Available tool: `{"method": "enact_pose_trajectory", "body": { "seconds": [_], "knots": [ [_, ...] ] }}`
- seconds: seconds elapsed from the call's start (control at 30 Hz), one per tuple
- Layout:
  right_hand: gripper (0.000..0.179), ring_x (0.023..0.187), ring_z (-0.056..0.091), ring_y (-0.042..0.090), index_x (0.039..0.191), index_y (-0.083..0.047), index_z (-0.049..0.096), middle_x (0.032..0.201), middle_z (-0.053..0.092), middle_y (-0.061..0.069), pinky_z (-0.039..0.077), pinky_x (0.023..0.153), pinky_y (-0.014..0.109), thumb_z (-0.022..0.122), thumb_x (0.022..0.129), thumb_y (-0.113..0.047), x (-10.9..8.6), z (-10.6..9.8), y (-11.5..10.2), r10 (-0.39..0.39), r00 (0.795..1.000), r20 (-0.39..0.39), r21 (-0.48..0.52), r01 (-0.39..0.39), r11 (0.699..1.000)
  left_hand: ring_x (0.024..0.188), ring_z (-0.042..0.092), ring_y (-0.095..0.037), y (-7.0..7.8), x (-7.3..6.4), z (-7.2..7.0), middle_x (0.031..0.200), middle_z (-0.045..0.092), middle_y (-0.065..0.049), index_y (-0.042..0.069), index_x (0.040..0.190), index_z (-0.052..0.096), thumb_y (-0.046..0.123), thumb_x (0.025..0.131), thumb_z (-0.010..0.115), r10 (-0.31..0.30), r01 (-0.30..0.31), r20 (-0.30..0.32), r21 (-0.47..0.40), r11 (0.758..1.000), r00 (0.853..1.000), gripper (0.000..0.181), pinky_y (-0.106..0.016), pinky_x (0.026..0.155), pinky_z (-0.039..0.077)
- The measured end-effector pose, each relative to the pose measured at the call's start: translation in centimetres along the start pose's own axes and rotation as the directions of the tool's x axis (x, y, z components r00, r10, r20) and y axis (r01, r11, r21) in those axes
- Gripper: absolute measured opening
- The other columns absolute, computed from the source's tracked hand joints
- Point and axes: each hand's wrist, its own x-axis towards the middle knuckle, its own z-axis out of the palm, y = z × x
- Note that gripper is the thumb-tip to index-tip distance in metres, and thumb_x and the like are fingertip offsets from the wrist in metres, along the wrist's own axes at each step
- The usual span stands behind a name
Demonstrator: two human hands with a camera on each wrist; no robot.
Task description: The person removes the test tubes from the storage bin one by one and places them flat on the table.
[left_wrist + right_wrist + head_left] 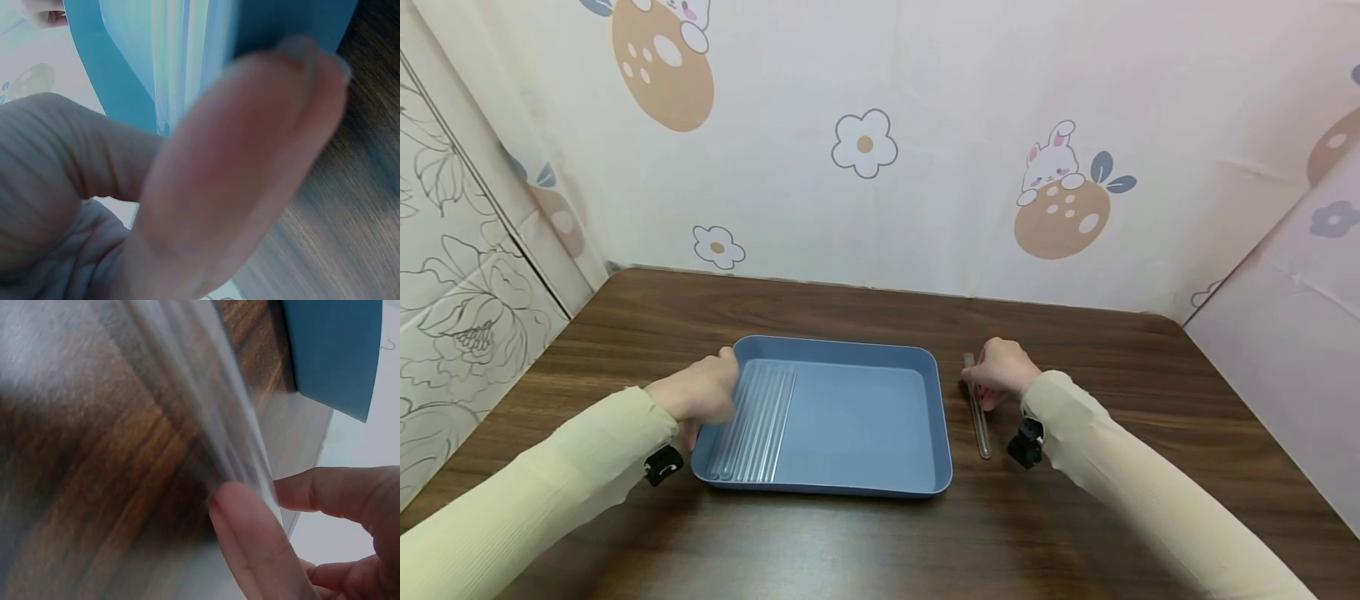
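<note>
A shallow blue tray (859, 421) lies on the table. My left hand (703, 390) holds its left wall; in the left wrist view the thumb (244, 169) lies along the wall, large and blurred. Several clear test tubes (756, 421) lie side by side lengthwise along the tray's left part. To the right of the tray, my right hand (1002, 367) pinches another clear test tube (981, 429) near its far end, its rounded end pointing toward me. The right wrist view shows this tube (212, 406) between thumb and finger, close over the wood.
The dark wooden table (865, 550) runs back to a wall covered in patterned cloth (940, 208). More bare tabletop shows in front of the tray and right of my right hand. A black wrist camera (1026, 442) sits below my right cuff.
</note>
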Motion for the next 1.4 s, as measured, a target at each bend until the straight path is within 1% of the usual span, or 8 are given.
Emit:
{"method": "enact_pose_trajectory", "body": {
  "seconds": [0.27,0.57,0.73,0.83,0.93,1.1,1.2,1.4],
  "knots": [
    [0.034,0.044,0.062,0.013,0.061,-0.002,0.057,0.049,0.059,0.007,0.059,0.051,0.028,0.059,0.091,-0.019,-0.1,-0.4,0.1,0.017,1.0,-0.004,-0.03,-0.017,0.999,0.038,0.061,-0.027,0.0,0.0,0.1,0.121,0.034,-0.057,-0.022,0.142,-0.004,-0.009,0.083,0.044,-0.002,0.002,-0.008,0.002,1.0,1.0,0.076,-0.032,0.037,0.055],
    [0.041,0.043,0.062,0.014,0.051,-0.009,0.048,0.047,0.056,0.006,0.059,0.049,0.029,0.059,0.09,-0.017,-0.4,-0.9,-0.1,0.004,1.0,-0.016,-0.035,-0.004,0.999,0.038,0.061,-0.027,0.0,0.0,0.0,0.124,0.032,-0.057,-0.021,0.142,-0.005,-0.009,0.084,0.043,-0.016,0.016,0.003,-0.005,1.0,1.0,0.076,-0.032,0.038,0.055],
    [0.03,0.046,0.064,0.015,0.07,0.004,0.062,0.057,0.063,0.012,0.059,0.05,0.029,0.058,0.09,-0.018,-0.4,-1.4,-0.3,0.03,0.999,-0.019,-0.044,-0.03,0.999,0.039,0.061,-0.028,0.1,-0.1,0.0,0.126,0.032,-0.055,-0.02,0.142,-0.005,-0.009,0.085,0.044,-0.017,0.017,0.009,-0.031,0.999,1.0,0.076,-0.033,0.037,0.054],
    [0.028,0.046,0.064,0.014,0.082,0.008,0.065,0.063,0.066,0.014,0.059,0.051,0.029,0.058,0.09,-0.018,-0.5,-1.8,-0.6,0.042,0.999,-0.023,-0.058,-0.043,0.997,0.04,0.062,-0.029,0.0,0.0,0.0,0.124,0.033,-0.056,-0.021,0.142,-0.004,-0.01,0.084,0.045,-0.015,0.016,0.008,-0.033,0.999,1.0,0.077,-0.033,0.038,0.055],
    [0.03,0.046,0.064,0.013,0.085,0.009,0.065,0.063,0.065,0.013,0.059,0.051,0.028,0.057,0.091,-0.019,-0.5,-2.1,-0.9,0.035,0.999,-0.026,-0.081,-0.037,0.996,0.04,0.062,-0.03,0.0,0.0,0.0,0.122,0.032,-0.057,-0.021,0.141,-0.004,-0.011,0.083,0.044,-0.015,0.015,0.007,-0.033,0.999,1.0,0.077,-0.033,0.038,0.055],
    [0.031,0.046,0.064,0.013,0.083,0.008,0.067,0.059,0.065,0.011,0.06,0.055,0.029,0.057,0.091,-0.02,-0.6,-2.5,-1.4,0.026,0.999,-0.026,-0.104,-0.029,0.994,0.039,0.061,-0.029,-0.1,0.0,0.0,0.123,0.031,-0.058,-0.021,0.141,-0.004,-0.011,0.082,0.043,-0.009,0.009,0.005,-0.037,0.999,1.0,0.076,-0.033,0.037,0.055],
    [0.031,0.047,0.065,0.014,0.079,0.006,0.068,0.058,0.066,0.01,0.062,0.064,0.033,0.056,0.091,-0.02,-0.7,-2.6,-1.8,0.015,1.0,-0.026,-0.128,-0.018,0.992,0.039,0.061,-0.029,-0.1,0.0,0.0,0.124,0.03,-0.057,-0.02,0.142,-0.005,-0.01,0.083,0.043,-0.006,0.007,0.009,-0.042,0.999,1.0,0.076,-0.033,0.037,0.055],
    [0.035,0.049,0.066,0.017,0.066,0.001,0.064,0.053,0.064,0.008,0.061,0.07,0.036,0.055,0.092,-0.021,-0.7,-2.8,-2.7,-0.033,0.999,-0.037,-0.148,0.027,0.989,0.039,0.062,-0.029,-0.1,0.0,0.0,0.124,0.03,-0.058,-0.02,0.142,-0.006,-0.01,0.084,0.043,-0.007,0.008,0.013,-0.045,0.999,1.0,0.076,-0.033,0.038,0.055]
  ]
}}
